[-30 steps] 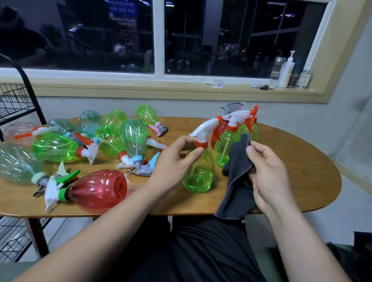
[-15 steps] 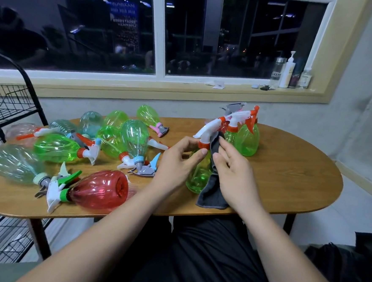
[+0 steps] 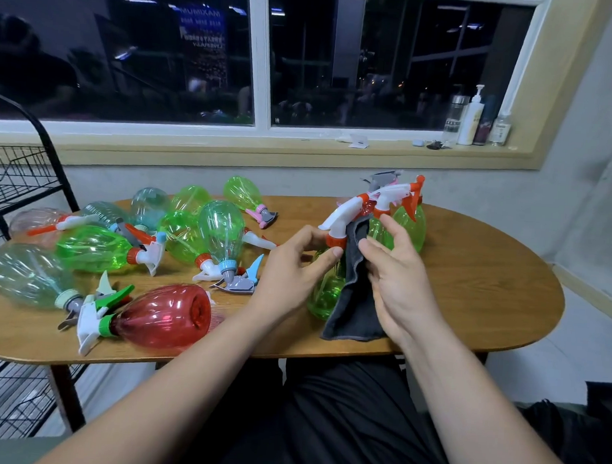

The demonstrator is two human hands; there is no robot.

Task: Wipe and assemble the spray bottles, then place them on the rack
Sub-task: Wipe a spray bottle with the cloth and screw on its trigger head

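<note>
The left hand (image 3: 291, 270) pinches the orange ring at the neck of a green spray bottle (image 3: 323, 294), which stands upright near the front of the desk (image 3: 474, 287). The right hand (image 3: 398, 285) holds one dark cloth (image 3: 353, 307) against that bottle, with its fingers bent only a little. On the left I count ten lying bottles (image 3: 93, 247), and one of them is a red bottle (image 3: 161, 316). A few standing bottles (image 3: 412, 224) are behind the hands, but I cannot tell how many.

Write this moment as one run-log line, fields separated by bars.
step: wiping | left hand: grips green spray bottle by neck | right hand: holds grey cloth against it
</note>
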